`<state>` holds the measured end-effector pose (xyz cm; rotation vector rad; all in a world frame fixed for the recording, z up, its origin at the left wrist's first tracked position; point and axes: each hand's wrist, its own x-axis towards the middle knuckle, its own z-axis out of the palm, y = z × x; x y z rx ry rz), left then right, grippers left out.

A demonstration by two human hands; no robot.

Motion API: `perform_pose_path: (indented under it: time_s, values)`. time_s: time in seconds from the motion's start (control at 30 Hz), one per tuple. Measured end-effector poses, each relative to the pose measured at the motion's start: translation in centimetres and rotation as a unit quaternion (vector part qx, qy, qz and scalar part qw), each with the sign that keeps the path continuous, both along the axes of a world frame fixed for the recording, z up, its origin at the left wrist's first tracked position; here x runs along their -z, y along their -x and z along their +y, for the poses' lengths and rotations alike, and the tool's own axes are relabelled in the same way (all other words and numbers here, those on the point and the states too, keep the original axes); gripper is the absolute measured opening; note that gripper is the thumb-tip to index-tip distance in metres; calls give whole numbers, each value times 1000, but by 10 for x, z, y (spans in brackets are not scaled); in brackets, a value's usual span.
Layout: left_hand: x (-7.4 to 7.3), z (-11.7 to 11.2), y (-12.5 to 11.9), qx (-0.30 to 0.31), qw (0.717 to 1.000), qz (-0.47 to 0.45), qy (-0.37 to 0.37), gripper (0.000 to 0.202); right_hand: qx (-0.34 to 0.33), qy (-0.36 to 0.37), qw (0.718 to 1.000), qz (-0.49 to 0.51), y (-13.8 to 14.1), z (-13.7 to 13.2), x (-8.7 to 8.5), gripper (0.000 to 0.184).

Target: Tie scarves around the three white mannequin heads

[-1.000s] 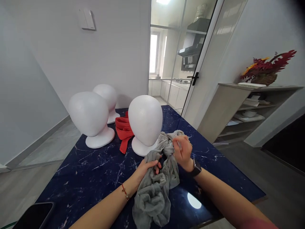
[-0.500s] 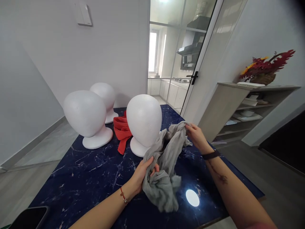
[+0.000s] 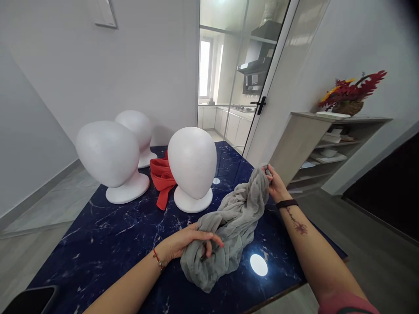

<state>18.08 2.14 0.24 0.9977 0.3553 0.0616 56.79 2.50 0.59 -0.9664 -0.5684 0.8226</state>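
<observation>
A bunched, crinkled grey scarf [image 3: 240, 213] stretches diagonally over the front right of the table. My left hand [image 3: 191, 240] grips its lower end, with the thumb and a finger showing over the folds. At the upper right, my right hand [image 3: 276, 183] pinches the other end, its fingertips partly covered by cloth. Just behind the scarf stands a white foam mannequin head [image 3: 192, 159], bare and upright on its round base. Neither hand touches it.
Two more white foam heads [image 3: 108, 152] [image 3: 135, 131] stand at the left. A folded red cloth [image 3: 161, 174] lies between them and the nearest head. The dark blue marbled table [image 3: 121, 235] holds a phone [image 3: 31, 301] at its front left corner. Right of it is a shelf [image 3: 294, 148].
The scarf has gone from hanging in loose loops to a longer, stretched bundle. My right hand has moved right, my left hand left and slightly down. The view has shifted a little.
</observation>
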Motion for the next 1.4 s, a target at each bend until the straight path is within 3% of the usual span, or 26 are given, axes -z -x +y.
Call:
perform_pose_path:
  time_s: [0.1, 0.2, 0.3, 0.4, 0.47, 0.5, 0.63, 0.77, 0.83, 0.93, 1.07, 1.13, 1.2, 1.3, 1.4]
  values:
    - [7, 0, -2, 1, 999, -15, 49, 34, -94, -20, 995, 34, 26, -4, -14, 27]
    - [11, 0, -3, 1, 998, -22, 67, 41, -92, -51, 994, 4, 43, -12, -24, 23]
    - [12, 0, -2, -4, 997, -31, 76, 47, -81, -38, 996, -15, 48, -14, -26, 27]
    - [10, -2, -2, 0, 996, -32, 82, 54, 36, -8, 997, -68, 50, -10, -25, 25]
    - [8, -4, -2, 0, 997, -23, 75, 59, 121, -25, 989, -81, 49, -8, -25, 20]
    - [8, -5, -3, -2, 998, -16, 64, 61, 123, -40, 989, -68, 47, -8, -26, 20]
    - [5, -12, -6, -33, 998, 9, -49, 62, -7, -35, 999, -25, 34, -13, -29, 29]
    - [0, -17, -10, -47, 987, 10, -155, 54, 105, 13, 988, -109, 31, -11, -22, 21]
    - [0, -19, -12, -61, 985, 10, -164, 57, 111, 1, 985, -128, 38, -10, -20, 19]
    - [4, -22, -14, -123, 968, -10, -219, 61, 0, 5, 994, -112, 52, -14, -23, 26]
    - [9, -27, -16, -260, 885, -58, -382, 53, -150, 25, 987, -49, 70, -22, -28, 30]
    - [8, -29, -16, -263, 860, -67, -433, 47, -192, 17, 978, -74, 82, -24, -26, 34]
    - [6, -30, -17, -240, 855, -58, -455, 44, -250, -7, 959, -129, 101, -27, -23, 40]
    - [4, -33, -19, -228, 876, -48, -423, 50, -385, -63, 901, -190, 139, -37, -19, 44]
    - [5, -36, -22, -264, 930, -52, -250, 49, -566, -82, 788, -227, 174, -51, -22, 43]
